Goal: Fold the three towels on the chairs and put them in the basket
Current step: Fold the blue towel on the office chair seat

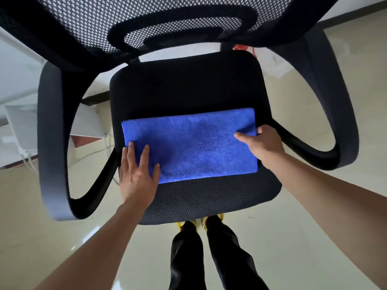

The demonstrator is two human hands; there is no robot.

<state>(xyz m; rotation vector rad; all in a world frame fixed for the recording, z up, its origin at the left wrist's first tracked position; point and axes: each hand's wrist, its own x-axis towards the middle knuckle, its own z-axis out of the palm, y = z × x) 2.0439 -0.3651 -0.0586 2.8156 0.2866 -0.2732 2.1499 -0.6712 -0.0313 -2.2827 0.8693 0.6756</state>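
A blue towel (192,143) lies folded into a flat rectangle on the black seat (184,86) of an office chair. My left hand (138,176) rests flat on the towel's near left corner, fingers spread. My right hand (261,145) is at the towel's right edge: the thumb lies on top and the fingers curl around the edge, gripping it. No basket and no other towel is in view.
The chair has a mesh backrest (167,21) and curved armrests at left (52,143) and right (335,114). My legs and yellow shoes (201,222) stand at the seat's front edge. White furniture with cables (23,130) sits at the left on the pale tiled floor.
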